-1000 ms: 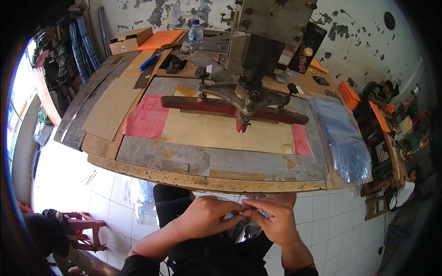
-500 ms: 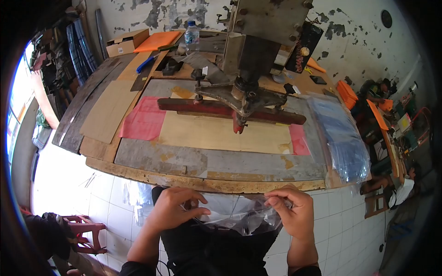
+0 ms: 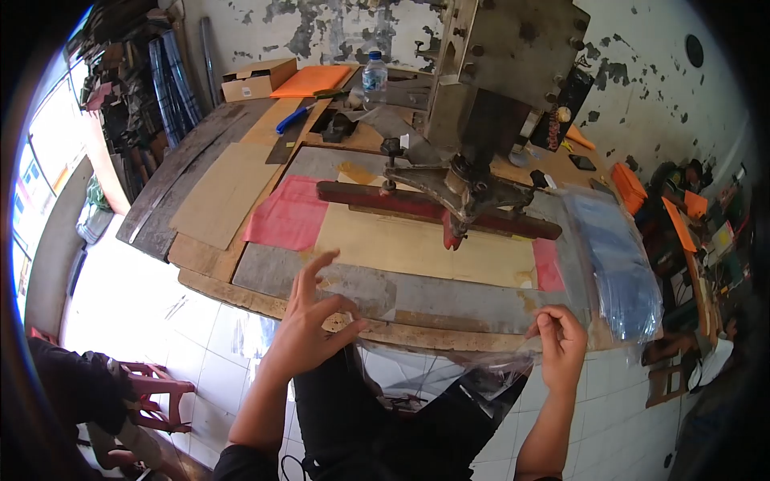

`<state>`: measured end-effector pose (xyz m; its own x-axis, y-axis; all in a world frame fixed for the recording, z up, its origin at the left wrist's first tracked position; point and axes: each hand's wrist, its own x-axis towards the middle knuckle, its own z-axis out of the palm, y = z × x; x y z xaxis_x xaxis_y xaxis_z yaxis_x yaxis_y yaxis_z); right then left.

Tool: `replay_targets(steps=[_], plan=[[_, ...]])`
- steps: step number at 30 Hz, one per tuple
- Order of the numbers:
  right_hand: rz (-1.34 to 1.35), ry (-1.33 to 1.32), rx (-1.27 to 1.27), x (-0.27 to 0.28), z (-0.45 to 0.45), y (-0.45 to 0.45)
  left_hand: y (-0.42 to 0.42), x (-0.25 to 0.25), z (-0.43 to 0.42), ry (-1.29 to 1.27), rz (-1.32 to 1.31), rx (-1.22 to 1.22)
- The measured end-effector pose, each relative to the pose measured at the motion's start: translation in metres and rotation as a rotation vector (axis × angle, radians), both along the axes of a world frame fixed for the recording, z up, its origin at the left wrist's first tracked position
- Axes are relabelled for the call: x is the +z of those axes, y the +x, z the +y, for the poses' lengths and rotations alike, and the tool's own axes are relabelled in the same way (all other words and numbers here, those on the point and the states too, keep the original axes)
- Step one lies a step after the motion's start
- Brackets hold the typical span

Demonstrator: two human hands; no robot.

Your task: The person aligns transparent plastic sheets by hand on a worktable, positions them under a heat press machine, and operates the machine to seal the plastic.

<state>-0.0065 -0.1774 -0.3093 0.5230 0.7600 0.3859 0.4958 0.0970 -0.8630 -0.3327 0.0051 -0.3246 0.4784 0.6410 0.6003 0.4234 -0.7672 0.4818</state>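
A clear plastic sheet hangs in front of the bench's near edge, above my lap. My right hand pinches its right end between thumb and fingers. At the left end, my left hand has thumb and index finger drawn together at the sheet's corner, while its other fingers reach up over the bench edge. Beyond the hands, a press with a red bar stands over a cream sheet on a grey plate. Pink pieces lie at both ends of the cream sheet.
A stack of clear bluish plastic lies on the bench's right side. Farther back are a water bottle, a cardboard box, a blue cutter and a phone. A red stool stands at left; another person sits at right.
Both hands have moved up toward the bench edge and farther apart, spreading the plastic sheet wider. My left hand's outer fingers have lifted. The camera view has shifted.
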Motion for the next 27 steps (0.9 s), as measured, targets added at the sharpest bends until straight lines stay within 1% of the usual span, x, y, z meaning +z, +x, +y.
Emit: replay_targets(steps=[1,3,5,6,8,10,12,14,15,17,20,21,23,24,25,26,27], plan=[[0.042,0.004,0.011,-0.003,0.003,0.004,0.001,-0.003,0.007,-0.060,-0.028,-0.073],[0.050,0.018,0.006,-0.012,0.012,0.014,0.000,-0.015,0.018,-0.113,-0.063,-0.139],[0.059,0.034,0.000,-0.020,0.019,0.022,-0.002,-0.027,0.028,-0.820,-0.254,-0.446],[0.076,0.010,-0.036,-0.024,0.022,0.026,-0.001,-0.024,0.029,-0.813,-0.260,-0.442],[0.092,-0.010,-0.069,-0.026,0.026,0.029,0.004,-0.017,0.029,-0.886,-0.288,-0.532],[0.142,-0.038,-0.113,-0.027,0.029,0.029,0.007,-0.022,0.030,-0.886,-0.326,-0.503],[0.104,-0.050,-0.118,-0.032,0.031,0.034,0.010,-0.017,0.030,-0.887,-0.364,-0.475],[0.066,-0.066,-0.125,-0.032,0.034,0.035,0.011,0.002,0.025,-0.892,-0.270,-0.309],[0.040,-0.096,-0.125,-0.029,0.034,0.034,0.012,0.008,0.026,-0.892,-0.270,-0.308],[0.016,-0.126,-0.126,-0.024,0.034,0.033,0.013,0.016,0.029,-0.803,0.028,-0.156],[0.005,-0.151,-0.125,-0.018,0.034,0.033,0.014,0.001,0.038,-0.755,0.038,-0.167],[-0.043,-0.144,-0.131,-0.015,0.034,0.032,0.015,-0.005,0.040,-0.758,0.041,-0.170],[-0.092,-0.141,-0.140,-0.016,0.036,0.031,0.018,-0.020,0.042,-0.770,-0.147,-0.167],[-0.180,-0.108,-0.132,-0.022,0.038,0.031,0.019,-0.030,0.044,-0.775,-0.146,-0.172],[-0.270,-0.075,-0.126,-0.027,0.040,0.032,0.019,-0.040,0.047,-0.829,-0.247,-0.188],[-0.273,-0.077,-0.137,-0.034,0.043,0.032,0.019,-0.046,0.049,-0.880,-0.348,-0.208],[-0.181,-0.094,-0.118,-0.042,0.046,0.032,0.018,-0.048,0.050,-0.884,-0.344,-0.225]])
